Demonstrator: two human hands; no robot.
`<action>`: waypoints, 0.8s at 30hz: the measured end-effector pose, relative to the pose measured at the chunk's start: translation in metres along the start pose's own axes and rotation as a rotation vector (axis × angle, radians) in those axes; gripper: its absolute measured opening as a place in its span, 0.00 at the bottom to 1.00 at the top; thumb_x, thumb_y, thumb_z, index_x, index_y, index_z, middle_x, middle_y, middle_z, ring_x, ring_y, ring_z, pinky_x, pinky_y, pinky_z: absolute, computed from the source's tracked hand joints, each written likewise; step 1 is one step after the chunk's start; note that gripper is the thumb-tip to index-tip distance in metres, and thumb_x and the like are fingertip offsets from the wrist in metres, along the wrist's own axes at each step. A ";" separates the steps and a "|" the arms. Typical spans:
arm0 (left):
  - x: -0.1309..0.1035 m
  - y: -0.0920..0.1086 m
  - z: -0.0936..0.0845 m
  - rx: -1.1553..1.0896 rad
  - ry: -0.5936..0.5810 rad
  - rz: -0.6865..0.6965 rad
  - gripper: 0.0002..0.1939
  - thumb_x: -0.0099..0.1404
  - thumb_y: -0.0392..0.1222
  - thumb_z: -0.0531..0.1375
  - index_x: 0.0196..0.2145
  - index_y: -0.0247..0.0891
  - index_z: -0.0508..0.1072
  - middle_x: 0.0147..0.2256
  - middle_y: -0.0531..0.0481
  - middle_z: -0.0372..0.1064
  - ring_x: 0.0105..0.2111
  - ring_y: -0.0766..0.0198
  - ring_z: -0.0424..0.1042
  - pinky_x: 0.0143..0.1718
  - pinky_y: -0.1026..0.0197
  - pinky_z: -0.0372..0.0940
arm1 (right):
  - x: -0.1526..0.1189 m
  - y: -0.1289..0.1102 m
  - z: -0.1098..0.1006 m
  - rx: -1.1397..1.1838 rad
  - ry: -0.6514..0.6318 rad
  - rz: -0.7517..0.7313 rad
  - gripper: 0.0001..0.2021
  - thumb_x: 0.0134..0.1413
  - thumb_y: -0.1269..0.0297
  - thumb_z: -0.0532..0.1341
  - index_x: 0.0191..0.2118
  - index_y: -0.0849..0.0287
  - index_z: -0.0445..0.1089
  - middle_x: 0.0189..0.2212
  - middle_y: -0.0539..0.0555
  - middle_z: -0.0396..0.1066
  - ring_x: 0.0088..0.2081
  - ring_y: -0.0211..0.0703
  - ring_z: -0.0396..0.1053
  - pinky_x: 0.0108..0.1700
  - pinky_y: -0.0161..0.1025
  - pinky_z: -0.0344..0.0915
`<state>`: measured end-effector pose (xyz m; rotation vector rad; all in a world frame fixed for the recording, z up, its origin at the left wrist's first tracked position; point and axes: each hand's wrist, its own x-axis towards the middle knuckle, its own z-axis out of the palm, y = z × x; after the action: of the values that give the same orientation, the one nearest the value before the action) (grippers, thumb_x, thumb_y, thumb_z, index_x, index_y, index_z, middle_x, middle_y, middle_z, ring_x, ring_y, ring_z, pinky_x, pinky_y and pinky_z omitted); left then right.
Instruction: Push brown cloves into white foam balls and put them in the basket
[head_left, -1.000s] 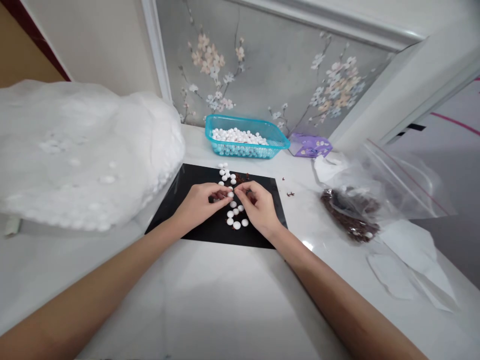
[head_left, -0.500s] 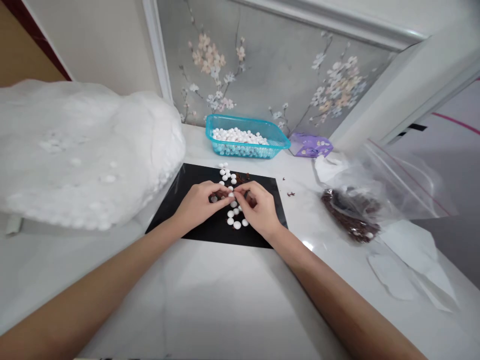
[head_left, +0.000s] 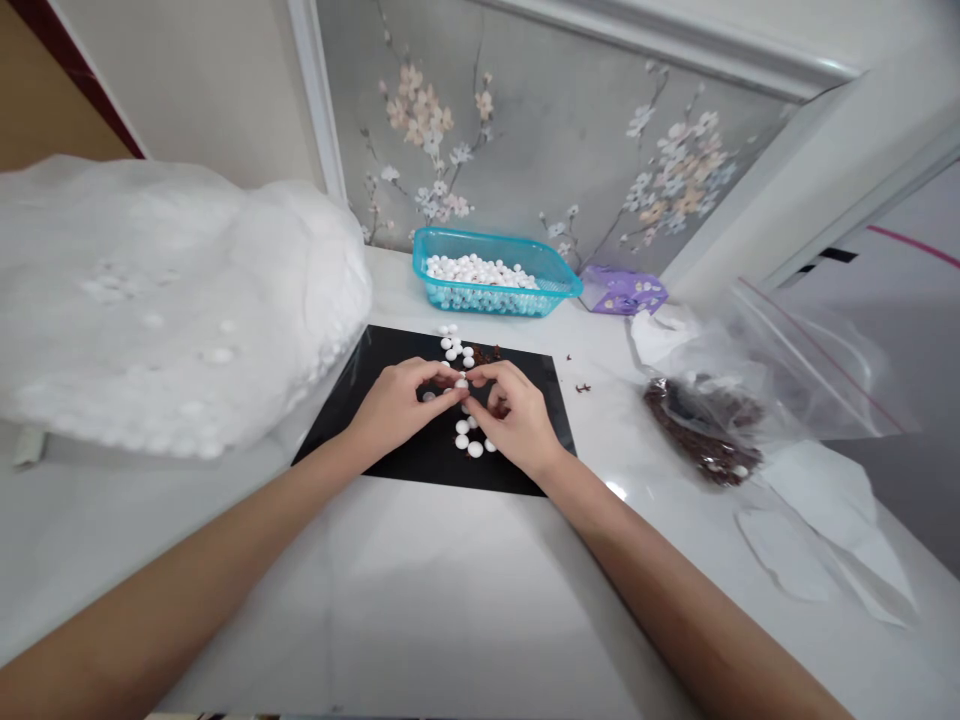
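My left hand [head_left: 405, 405] and my right hand [head_left: 519, 412] meet over a black mat [head_left: 420, 462]. Between their fingertips is a small white round piece [head_left: 461, 383], pinched from both sides. More white round pieces [head_left: 475, 450] lie in front of the fingers and beside my right hand. Another loose group of white pieces [head_left: 452, 345] is behind the hands, with small brown bits [head_left: 487, 354] next to it. My fingers partly cover what lies directly below them.
Behind the mat stands a blue basket [head_left: 559, 272] of white pieces, with a purple packet [head_left: 624, 290] at its right. A large bag [head_left: 247, 300] bulges on the left. To the right are a clear bag of brown bits [head_left: 701, 430] and white paper [head_left: 821, 500].
My fingertips have shifted slightly around the white piece, and the right thumb sits a little lower. The arms and surrounding things look the same.
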<state>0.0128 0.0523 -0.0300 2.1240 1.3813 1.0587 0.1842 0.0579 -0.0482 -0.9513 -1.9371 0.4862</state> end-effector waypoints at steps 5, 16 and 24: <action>0.000 -0.003 0.001 -0.029 0.012 -0.010 0.11 0.56 0.47 0.61 0.34 0.39 0.75 0.32 0.52 0.72 0.32 0.65 0.72 0.35 0.64 0.65 | 0.000 0.000 0.000 -0.002 -0.010 -0.014 0.08 0.50 0.71 0.58 0.38 0.56 0.66 0.35 0.50 0.66 0.23 0.30 0.60 0.24 0.31 0.60; 0.000 -0.004 0.001 -0.037 0.012 0.015 0.11 0.57 0.47 0.60 0.34 0.40 0.76 0.33 0.52 0.72 0.33 0.65 0.72 0.37 0.63 0.66 | 0.000 0.000 0.000 0.038 -0.015 -0.015 0.07 0.51 0.70 0.59 0.38 0.57 0.66 0.34 0.50 0.65 0.20 0.28 0.55 0.23 0.31 0.61; 0.000 -0.005 0.001 -0.038 0.012 0.007 0.10 0.57 0.47 0.60 0.34 0.41 0.76 0.31 0.52 0.72 0.32 0.66 0.71 0.36 0.64 0.66 | -0.001 0.003 0.001 0.043 -0.022 -0.024 0.07 0.51 0.69 0.58 0.38 0.57 0.68 0.33 0.50 0.65 0.20 0.28 0.55 0.23 0.31 0.61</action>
<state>0.0110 0.0540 -0.0341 2.1005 1.3498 1.0938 0.1850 0.0589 -0.0506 -0.8980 -1.9479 0.5243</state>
